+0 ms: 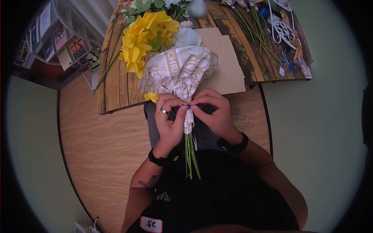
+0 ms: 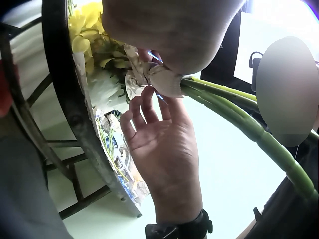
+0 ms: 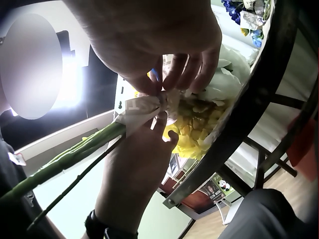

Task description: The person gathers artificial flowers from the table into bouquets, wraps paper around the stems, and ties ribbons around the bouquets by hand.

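Note:
A bouquet wrapped in white and tan lettered paper (image 1: 175, 72) lies at the table's near edge, its green stems (image 1: 190, 155) pointing toward the person's body. Around the gathered neck of the paper runs a thin blue tie (image 2: 155, 57). My left hand (image 1: 169, 116) pinches the tie from the left side between thumb and fingertips. From the right, my right hand (image 1: 215, 112) pinches it too, fingertips close against the other hand's. Yellow flowers (image 1: 149, 35) and a pale flower (image 3: 227, 79) show at the bouquet's head. Fingers partly hide the tie.
Beneath the bouquet, brown paper sheets (image 1: 225, 66) lie on the wooden table (image 1: 116, 87). Loose stems (image 1: 256, 31) and a white metal piece (image 1: 285, 34) are at the far right. A rack of booklets (image 1: 64, 46) stands at the left.

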The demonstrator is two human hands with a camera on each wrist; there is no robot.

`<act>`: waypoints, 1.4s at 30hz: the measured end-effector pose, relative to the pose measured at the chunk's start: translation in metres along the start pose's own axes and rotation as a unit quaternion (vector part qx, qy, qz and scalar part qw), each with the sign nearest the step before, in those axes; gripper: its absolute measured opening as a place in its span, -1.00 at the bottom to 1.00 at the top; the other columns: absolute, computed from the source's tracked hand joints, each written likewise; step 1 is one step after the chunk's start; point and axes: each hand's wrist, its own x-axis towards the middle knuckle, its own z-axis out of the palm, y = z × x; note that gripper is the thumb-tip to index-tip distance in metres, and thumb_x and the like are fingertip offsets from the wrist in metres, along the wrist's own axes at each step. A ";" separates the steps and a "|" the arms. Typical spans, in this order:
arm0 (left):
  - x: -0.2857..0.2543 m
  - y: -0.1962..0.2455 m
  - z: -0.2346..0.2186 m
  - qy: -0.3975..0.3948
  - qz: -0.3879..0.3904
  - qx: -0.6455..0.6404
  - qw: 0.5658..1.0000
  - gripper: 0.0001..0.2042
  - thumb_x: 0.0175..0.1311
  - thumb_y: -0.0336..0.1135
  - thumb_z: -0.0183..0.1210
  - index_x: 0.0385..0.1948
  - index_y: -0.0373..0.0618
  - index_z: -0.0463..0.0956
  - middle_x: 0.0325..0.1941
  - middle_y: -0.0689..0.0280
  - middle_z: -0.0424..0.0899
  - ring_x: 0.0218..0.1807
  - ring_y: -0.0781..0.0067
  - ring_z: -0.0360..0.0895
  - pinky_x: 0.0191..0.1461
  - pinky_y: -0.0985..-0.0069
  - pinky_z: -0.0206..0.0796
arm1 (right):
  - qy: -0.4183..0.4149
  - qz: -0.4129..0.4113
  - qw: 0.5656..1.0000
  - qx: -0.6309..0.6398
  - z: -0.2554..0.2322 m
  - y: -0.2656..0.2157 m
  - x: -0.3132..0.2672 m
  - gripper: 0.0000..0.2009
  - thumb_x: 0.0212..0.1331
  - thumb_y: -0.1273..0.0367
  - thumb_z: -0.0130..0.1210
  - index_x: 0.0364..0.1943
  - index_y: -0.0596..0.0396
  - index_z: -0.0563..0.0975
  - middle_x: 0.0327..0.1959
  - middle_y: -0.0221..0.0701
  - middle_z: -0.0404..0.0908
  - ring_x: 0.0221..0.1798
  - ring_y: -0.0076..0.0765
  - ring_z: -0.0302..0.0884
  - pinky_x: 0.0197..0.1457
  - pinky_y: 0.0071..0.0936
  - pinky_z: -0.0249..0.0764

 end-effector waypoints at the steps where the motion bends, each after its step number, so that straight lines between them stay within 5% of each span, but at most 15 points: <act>1: 0.000 0.000 0.000 0.005 -0.004 -0.019 1.000 -0.91 0.14 -0.52 0.30 -0.38 -0.17 0.57 -0.29 0.25 0.52 -0.18 0.31 0.44 -0.03 0.44 0.21 | 0.022 -0.023 0.999 -0.017 0.003 0.000 0.001 -0.88 0.07 0.62 0.26 -0.29 0.21 0.68 -0.26 -0.36 0.61 -0.24 -0.48 0.60 -0.18 -0.59 0.51; 9: 0.004 -0.003 -0.009 -0.012 0.103 0.088 0.991 -0.84 0.01 -0.60 0.32 -0.38 -0.14 0.61 -0.30 0.30 0.60 -0.19 0.27 0.47 0.00 0.38 0.24 | 0.024 -0.058 0.996 -0.057 0.008 -0.004 0.005 -0.88 0.07 0.61 0.27 -0.29 0.21 0.70 -0.27 -0.38 0.62 -0.29 -0.51 0.61 -0.25 -0.64 0.50; 17: 0.006 -0.003 -0.012 -0.012 0.129 0.082 0.988 -0.83 0.05 -0.69 0.25 -0.36 -0.20 0.59 -0.27 0.19 0.69 -0.19 0.24 0.56 -0.04 0.38 0.35 | 0.086 0.057 0.985 0.141 0.025 0.003 -0.011 -0.90 0.26 0.62 0.12 -0.18 0.28 0.59 -0.20 -0.36 0.62 -0.24 -0.59 0.59 -0.25 -0.67 0.51; 26: 0.005 0.013 -0.013 -0.017 0.159 0.177 0.971 -0.74 -0.12 -0.66 0.33 -0.36 -0.09 0.65 -0.33 0.34 0.65 -0.25 0.24 0.54 -0.13 0.38 0.36 | 0.030 0.072 0.980 0.185 0.022 0.003 -0.009 -0.84 0.26 0.67 0.11 -0.11 0.33 0.61 -0.15 -0.33 0.59 -0.13 -0.53 0.61 -0.09 -0.66 0.55; 30: 0.005 0.013 -0.015 -0.003 0.187 0.179 0.966 -0.69 -0.15 -0.66 0.34 -0.31 -0.05 0.67 -0.34 0.38 0.64 -0.27 0.28 0.54 -0.14 0.39 0.35 | 0.055 0.154 0.955 0.249 0.023 -0.008 -0.008 -0.83 0.25 0.66 0.13 -0.09 0.34 0.61 -0.17 -0.36 0.63 -0.12 -0.54 0.62 -0.04 -0.63 0.57; 36: 0.007 0.014 -0.015 0.001 0.111 0.105 0.988 -0.77 -0.11 -0.68 0.35 -0.39 -0.16 0.72 -0.39 0.28 0.66 -0.28 0.29 0.57 -0.15 0.44 0.40 | 0.012 0.149 0.954 0.261 0.020 0.008 -0.009 -0.86 0.31 0.61 0.11 -0.10 0.33 0.61 -0.21 -0.36 0.63 -0.22 -0.56 0.57 -0.08 -0.63 0.51; 42: 0.011 0.020 -0.019 -0.006 0.046 0.070 0.996 -0.72 -0.05 -0.61 0.40 -0.23 -0.22 0.67 -0.45 0.26 0.70 -0.33 0.33 0.58 -0.15 0.44 0.39 | -0.017 0.101 0.964 0.245 0.018 -0.003 -0.006 -0.86 0.28 0.62 0.10 -0.13 0.36 0.61 -0.22 -0.34 0.56 -0.18 -0.51 0.54 -0.06 -0.59 0.46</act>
